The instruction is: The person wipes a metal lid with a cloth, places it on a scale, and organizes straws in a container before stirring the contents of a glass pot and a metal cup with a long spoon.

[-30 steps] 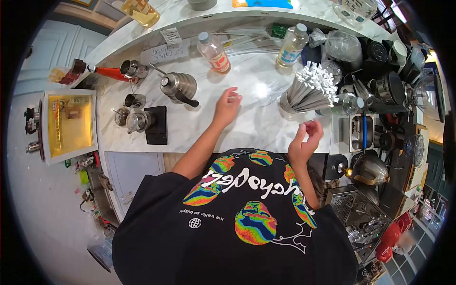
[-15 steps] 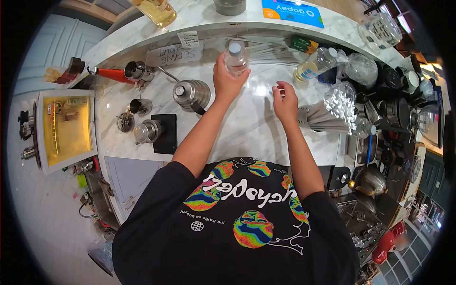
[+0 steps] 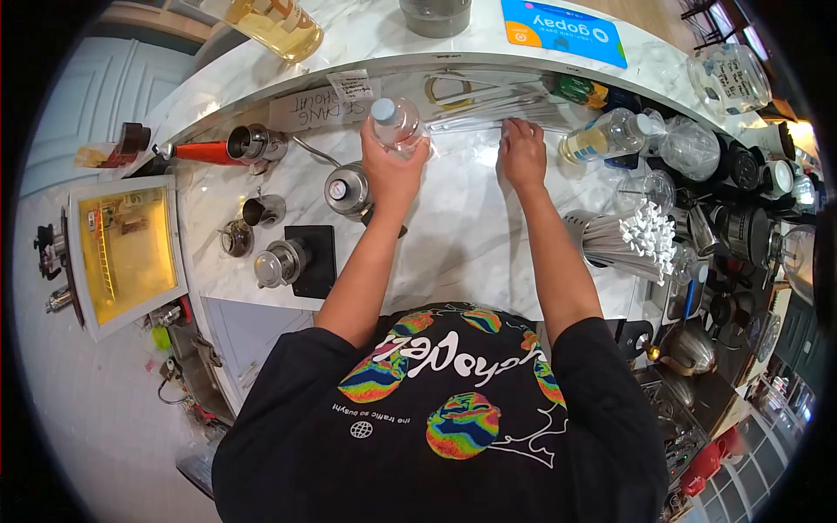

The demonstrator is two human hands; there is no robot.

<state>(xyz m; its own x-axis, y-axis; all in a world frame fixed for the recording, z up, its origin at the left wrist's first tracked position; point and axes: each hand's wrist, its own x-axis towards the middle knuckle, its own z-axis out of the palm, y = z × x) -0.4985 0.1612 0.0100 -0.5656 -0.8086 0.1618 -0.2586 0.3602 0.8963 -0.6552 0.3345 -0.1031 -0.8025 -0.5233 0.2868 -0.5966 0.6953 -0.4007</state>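
A marble-patterned counter [image 3: 462,235] fills the middle of a cluttered workspace, backed by a raised ledge [image 3: 370,59] with a matching surface. Blue-grey panelled doors [image 3: 96,100] stand at left near a pale floor [image 3: 91,392], beside a white-framed pane [image 3: 139,275] glowing yellow, while light gleams on the counter.

A white marbled countertop [image 3: 462,231] carries a steel kettle [image 3: 347,189], a flat black pad [image 3: 319,266], a cup [image 3: 575,230] of straws [image 3: 621,240], a bottle of pale liquid [image 3: 600,139] and thin plastic strips [image 3: 471,120].
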